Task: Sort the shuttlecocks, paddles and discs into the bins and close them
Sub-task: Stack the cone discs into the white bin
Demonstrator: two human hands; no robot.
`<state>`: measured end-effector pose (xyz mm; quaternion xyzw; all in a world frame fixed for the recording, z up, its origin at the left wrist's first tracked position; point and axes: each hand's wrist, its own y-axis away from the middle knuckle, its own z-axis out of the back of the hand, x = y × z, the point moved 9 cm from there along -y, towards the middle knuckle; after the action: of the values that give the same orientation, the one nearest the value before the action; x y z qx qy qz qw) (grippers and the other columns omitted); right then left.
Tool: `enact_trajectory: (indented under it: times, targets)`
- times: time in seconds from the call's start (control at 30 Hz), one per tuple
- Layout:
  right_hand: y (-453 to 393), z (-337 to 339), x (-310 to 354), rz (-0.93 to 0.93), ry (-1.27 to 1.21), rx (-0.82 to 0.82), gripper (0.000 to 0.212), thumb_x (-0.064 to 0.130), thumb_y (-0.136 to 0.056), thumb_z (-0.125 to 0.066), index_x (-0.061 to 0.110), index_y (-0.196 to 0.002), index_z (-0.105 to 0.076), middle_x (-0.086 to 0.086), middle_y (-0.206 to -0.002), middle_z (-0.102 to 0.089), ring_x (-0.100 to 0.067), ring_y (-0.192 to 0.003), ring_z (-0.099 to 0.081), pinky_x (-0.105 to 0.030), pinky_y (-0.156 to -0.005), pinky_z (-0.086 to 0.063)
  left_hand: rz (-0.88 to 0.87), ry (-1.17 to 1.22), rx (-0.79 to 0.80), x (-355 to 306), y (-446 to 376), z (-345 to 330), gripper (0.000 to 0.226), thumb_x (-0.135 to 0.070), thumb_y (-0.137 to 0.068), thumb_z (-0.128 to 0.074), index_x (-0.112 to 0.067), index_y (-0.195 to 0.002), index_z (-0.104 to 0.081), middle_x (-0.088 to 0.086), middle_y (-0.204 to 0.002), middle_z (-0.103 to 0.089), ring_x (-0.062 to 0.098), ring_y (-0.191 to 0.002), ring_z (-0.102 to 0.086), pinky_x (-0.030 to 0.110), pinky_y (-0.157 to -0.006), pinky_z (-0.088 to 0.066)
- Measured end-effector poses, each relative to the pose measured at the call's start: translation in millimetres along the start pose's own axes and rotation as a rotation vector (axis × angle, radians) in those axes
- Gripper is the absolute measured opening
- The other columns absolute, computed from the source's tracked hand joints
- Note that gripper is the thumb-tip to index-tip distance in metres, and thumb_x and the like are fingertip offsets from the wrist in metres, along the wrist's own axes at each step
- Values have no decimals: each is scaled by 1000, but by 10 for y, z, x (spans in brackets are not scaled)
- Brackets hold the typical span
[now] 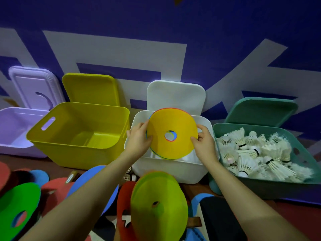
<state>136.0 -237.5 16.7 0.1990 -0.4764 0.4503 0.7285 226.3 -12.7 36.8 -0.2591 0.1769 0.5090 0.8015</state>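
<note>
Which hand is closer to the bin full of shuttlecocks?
The right hand. It holds the disc stack's right edge, just beside the green bin. The left hand holds the stack's far edge, over the white bin.

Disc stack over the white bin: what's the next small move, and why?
Probably lower the disc stack into the white bin and let go. Both the left hand and right hand grip its edges right above the open bin, whose lid leans back.
</note>
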Motion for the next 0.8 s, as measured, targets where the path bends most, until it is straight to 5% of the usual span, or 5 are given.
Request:
enact_trajectory:
  times: [0.2, 0.33, 0.43, 0.8]
  targets:
    - [-177, -260, -332, -148, 200, 123, 40, 6, -87, -59, 18, -123, -45, -2, -87, -60, -21, -80, -59, -26, -59, -44, -74, -52, 273, 187, -355, -535, 50, -18, -85, -59, -18, -133, -46, 11, -118, -55, 32, -115, -47, 37, -91, -31]
    - [-201, -365, -546, -238, 323, 208, 44, 10, -84, -61, 16, -126, -46, -12, -104, -63, -32, -95, -61, -45, -81, -51, -27, -81, 443, 339, -435, -869, 50, -20, -84, -58, -16, -132, -46, 15, -121, -53, 34, -117, -47, 38, -92, -36]
    - [-197, -415, -567, -227, 458, 245, 50, 20, -88, -60, 16, -135, -42, -15, -125, -53, -34, -112, -54, -47, -92, -46, 43, -137, 580, 454, -393, -1054, 55, -29, -88, -56, -12, -137, -38, 19, -131, -47, 38, -122, -42, 41, -98, -35]
    - [81, -322, 34, 64, 627, 146, 38, 23, -96, -46, 17, -133, -49, -6, -131, -50, -26, -112, -53, -38, -90, -45, -239, -280, 288, 9, -212, -520, 50, -35, -96, -43, -18, -142, -34, 5, -142, -43, 29, -125, -41, 34, -98, -32]
